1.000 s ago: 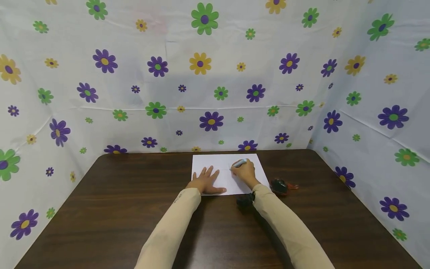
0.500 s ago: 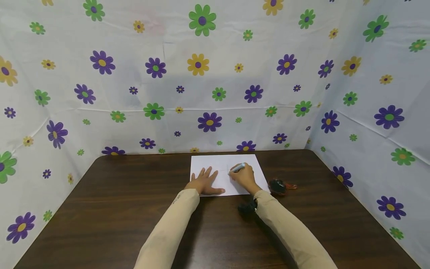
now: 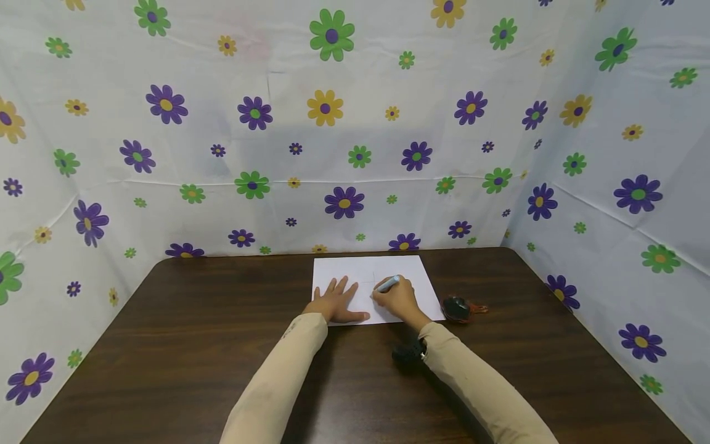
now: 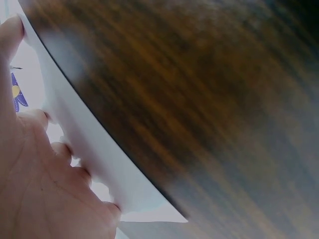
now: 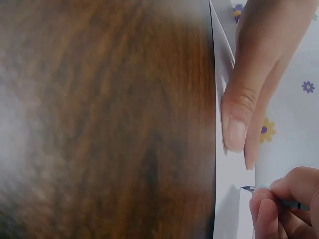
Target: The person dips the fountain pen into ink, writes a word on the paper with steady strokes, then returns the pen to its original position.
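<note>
A white sheet of paper (image 3: 413, 266) lies near the table's far edge. My left hand (image 3: 335, 303) rests on its left part, palm down with fingers spread. Between thumb and fingers of my right hand (image 3: 400, 299) is a light blue pen (image 3: 386, 283), its tip at the paper near the middle. Thin lines (image 3: 373, 277) that cross show on the sheet just above the tip. In the right wrist view the dark pen tip (image 5: 247, 188) meets the paper, with the left thumb (image 5: 237, 129) nearby. The left wrist view has the left palm (image 4: 55, 184) over the paper's edge.
A dark rounded object with reddish-orange parts (image 3: 457, 309) lies right of the paper. A black device (image 3: 408, 353) sits at my right wrist. The dark brown wooden table (image 3: 194, 345) meets a white flowered cloth (image 3: 277, 142) behind and at the sides.
My right hand has moved the pen toward me and slightly left over the paper. A thin line running toward me now shows across the sideways one. The left hand stays on the sheet.
</note>
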A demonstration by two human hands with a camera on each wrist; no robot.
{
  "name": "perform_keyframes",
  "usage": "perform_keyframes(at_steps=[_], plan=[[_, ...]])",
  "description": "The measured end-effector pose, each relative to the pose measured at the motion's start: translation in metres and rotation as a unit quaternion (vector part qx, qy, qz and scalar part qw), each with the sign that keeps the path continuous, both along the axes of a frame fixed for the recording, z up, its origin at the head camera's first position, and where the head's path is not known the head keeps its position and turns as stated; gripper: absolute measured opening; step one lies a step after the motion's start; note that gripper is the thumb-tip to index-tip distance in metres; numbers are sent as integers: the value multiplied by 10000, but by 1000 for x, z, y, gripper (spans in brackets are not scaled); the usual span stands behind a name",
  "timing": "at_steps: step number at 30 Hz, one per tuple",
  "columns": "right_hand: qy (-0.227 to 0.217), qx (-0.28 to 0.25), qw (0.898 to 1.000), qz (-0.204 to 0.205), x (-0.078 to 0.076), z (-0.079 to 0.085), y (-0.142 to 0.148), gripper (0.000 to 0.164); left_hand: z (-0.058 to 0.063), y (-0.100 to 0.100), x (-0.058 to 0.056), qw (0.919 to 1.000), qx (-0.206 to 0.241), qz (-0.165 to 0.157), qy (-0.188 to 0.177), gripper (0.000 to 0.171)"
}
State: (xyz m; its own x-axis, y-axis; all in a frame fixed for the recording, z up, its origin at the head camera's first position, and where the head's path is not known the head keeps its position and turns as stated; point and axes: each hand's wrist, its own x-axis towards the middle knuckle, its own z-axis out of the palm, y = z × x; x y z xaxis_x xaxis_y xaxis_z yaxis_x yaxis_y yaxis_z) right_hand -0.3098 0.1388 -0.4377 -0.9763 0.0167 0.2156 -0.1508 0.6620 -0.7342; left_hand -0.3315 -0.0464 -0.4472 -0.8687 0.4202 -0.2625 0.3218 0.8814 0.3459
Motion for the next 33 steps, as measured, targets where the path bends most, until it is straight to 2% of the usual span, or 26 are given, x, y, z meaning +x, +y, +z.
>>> perform_keyframes(at_steps=[8,20,28,32,33], plan=[[30,-73,9997,227,3,-1,-4,4,-16,-1,-11,9998,-196,18,28,93],[169,-280,9990,289,3,-6,-6,4,-17,-4,-12,9999,-134,50,42,92],[346,-488,9980,177,-4,1,0,5,-5,-2,-1,9998,-166,-29,88,95],[309,-412,9987,4,-12,3,5,6,7,0,6,10000,-91,12,21,93],[306,-369,9988,-43,-14,3,7,6,7,1,6,10000,-74,4,9,93]])
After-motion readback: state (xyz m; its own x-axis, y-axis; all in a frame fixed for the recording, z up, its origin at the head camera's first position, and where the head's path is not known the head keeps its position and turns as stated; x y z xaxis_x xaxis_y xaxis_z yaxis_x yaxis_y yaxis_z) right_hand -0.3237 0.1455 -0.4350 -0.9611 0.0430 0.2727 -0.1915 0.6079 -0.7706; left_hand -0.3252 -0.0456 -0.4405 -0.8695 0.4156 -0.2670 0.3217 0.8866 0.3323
